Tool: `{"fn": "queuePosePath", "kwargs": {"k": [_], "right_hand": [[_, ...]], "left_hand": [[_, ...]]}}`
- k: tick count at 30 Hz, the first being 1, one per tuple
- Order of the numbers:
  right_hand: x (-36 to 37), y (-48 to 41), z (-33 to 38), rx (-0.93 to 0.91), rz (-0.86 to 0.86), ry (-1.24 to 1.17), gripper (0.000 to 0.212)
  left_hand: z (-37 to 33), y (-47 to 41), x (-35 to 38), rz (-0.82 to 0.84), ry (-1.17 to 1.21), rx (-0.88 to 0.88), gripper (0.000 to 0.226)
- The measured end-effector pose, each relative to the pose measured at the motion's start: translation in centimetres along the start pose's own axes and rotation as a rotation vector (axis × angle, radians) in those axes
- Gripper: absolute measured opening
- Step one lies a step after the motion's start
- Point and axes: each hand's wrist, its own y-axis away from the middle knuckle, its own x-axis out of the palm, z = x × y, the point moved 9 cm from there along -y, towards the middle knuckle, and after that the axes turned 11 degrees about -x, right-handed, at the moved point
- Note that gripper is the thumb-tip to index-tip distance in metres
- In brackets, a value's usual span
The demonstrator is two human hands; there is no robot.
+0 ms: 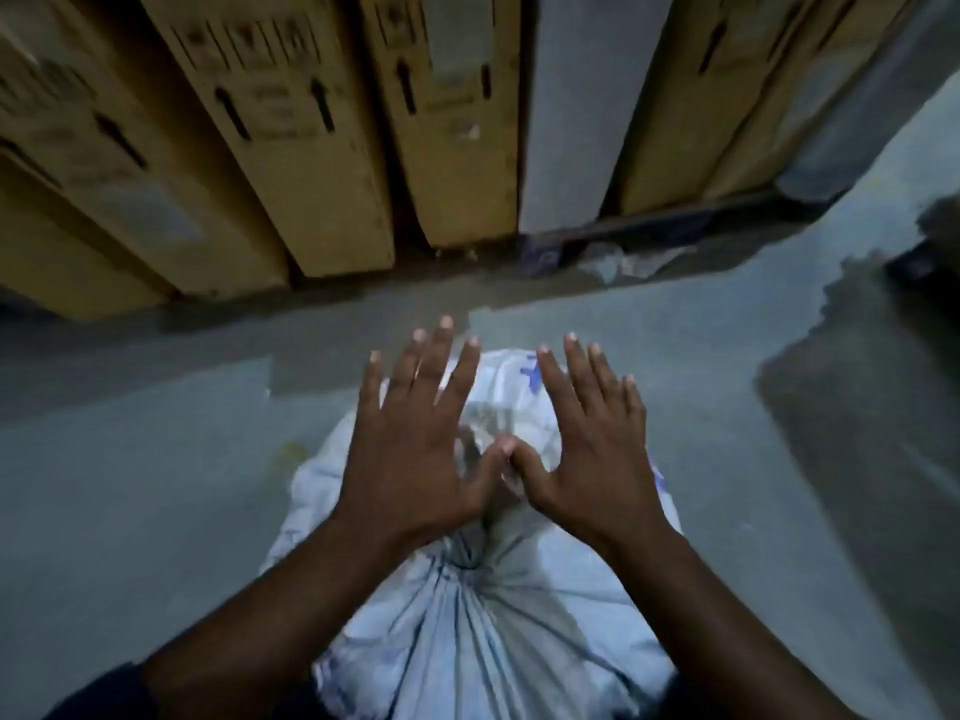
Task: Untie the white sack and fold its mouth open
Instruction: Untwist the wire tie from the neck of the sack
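Observation:
A white woven sack [483,621] stands on the floor right below me, its neck gathered into a tight tied bunch [470,556] with pleats fanning out toward me. The loose mouth flap with blue print [511,387] lies beyond the knot. My left hand [410,439] and my right hand [592,444] hover flat above the flap, palms down, fingers spread, thumb tips nearly touching. Neither hand holds anything. The hands hide part of the flap.
Tall cardboard boxes [311,148] stand side by side along the far edge, with a grey panel [571,111] among them. Crumpled plastic [613,262] lies at their foot. The grey concrete floor [156,459] spreads left and right of the sack; a dark object [930,246] sits far right.

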Motion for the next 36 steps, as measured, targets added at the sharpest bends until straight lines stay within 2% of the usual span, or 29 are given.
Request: {"fn": "queuePosePath", "kwargs": {"k": [4,7,9,12,16,19,21,23,25,28,30,33,36], "right_hand": [[10.4,4.8,-2.8,0.058,0.225,-0.087,0.096],[14.3,7.4,-2.6,0.040,0.251,-0.229,0.096],[14.1,7.7,-1.4,-0.013,0.238,-0.267,0.092],[12.6,8.8,0.9,-0.056,0.144,-0.244,0.081],[12.0,10.8,4.9,-0.244,0.120,-0.061,0.070],[12.5,13.0,8.2,-0.456,0.132,0.160,0.067],[12.9,15.1,10.8,-0.601,0.107,0.181,0.051],[14.1,17.0,13.0,-0.717,0.162,0.171,0.049],[16.3,18.4,14.1,-0.758,0.307,0.191,0.064],[18.5,19.3,14.0,-0.746,0.485,0.231,0.085],[17.9,19.0,14.1,-0.751,0.519,0.151,0.076],[14.7,17.2,14.7,-0.795,0.469,-0.154,0.041],[11.7,14.1,12.7,-0.605,0.376,-0.521,0.038]], "left_hand": [[3.2,5.9,9.8,0.099,-0.016,-0.022,0.086],[5.0,10.0,14.2,0.121,0.007,-0.049,0.086],[5.8,11.6,14.8,0.116,0.055,-0.094,0.085],[5.7,13.1,12.4,0.039,0.211,-0.176,0.078],[5.6,14.1,6.0,-0.182,0.329,-0.110,0.071],[4.9,15.1,2.8,-0.287,0.335,-0.027,0.069],[3.8,14.9,1.7,-0.305,0.287,0.044,0.067],[3.0,14.3,1.9,-0.296,0.239,0.099,0.063],[2.9,13.5,3.5,-0.239,0.238,0.122,0.059],[3.2,12.1,8.7,-0.012,0.195,0.119,0.055],[3.8,11.6,12.0,0.156,0.119,0.084,0.049],[5.5,11.0,13.8,0.336,0.054,-0.041,0.044],[7.1,10.6,13.3,0.434,0.022,-0.107,0.040]]}}
